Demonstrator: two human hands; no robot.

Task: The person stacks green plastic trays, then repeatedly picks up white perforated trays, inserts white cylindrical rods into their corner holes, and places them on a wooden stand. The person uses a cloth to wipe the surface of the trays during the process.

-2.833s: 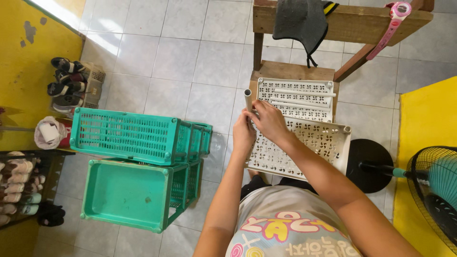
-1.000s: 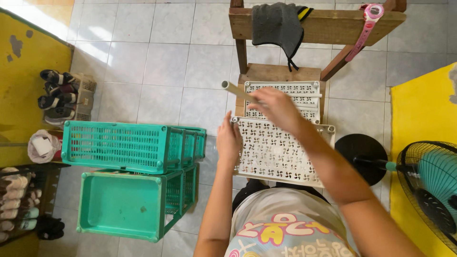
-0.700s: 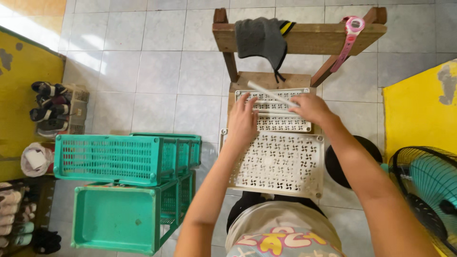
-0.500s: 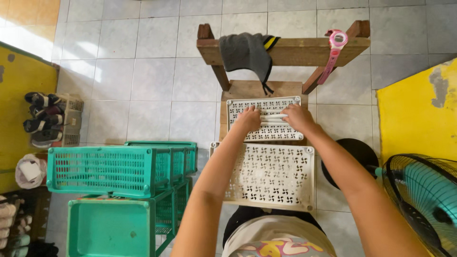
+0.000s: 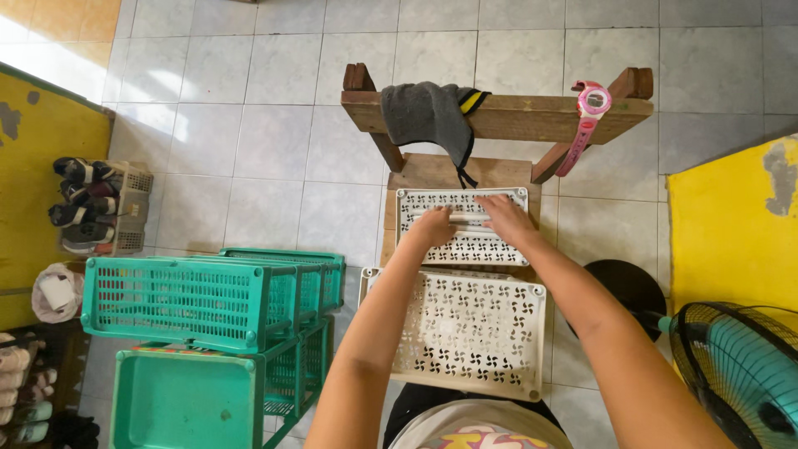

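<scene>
Two white perforated plastic trays lie in front of me. The farther tray [image 5: 465,247] rests on a wooden chair seat [image 5: 449,172]; the nearer, larger tray [image 5: 474,333] lies over my lap. My left hand [image 5: 432,226] and my right hand [image 5: 504,218] both rest on the farther tray, touching white plastic tubes [image 5: 467,218] that lie across it between the hands. The fingers are bent over the tubes; how many tubes lie there is hidden.
A grey cloth [image 5: 428,112] and a pink wristwatch [image 5: 587,112] hang on the chair's wooden backrest [image 5: 532,116]. Green plastic crates [image 5: 183,299] stand stacked at my left. A fan [image 5: 740,366] with a black base [image 5: 623,287] is at right. Shoes [image 5: 87,204] sit by the yellow wall.
My right hand lifted a white tube off the near tray's corner and laid it on the farther tray. Both hands moved forward onto that tray. The camera tilted.
</scene>
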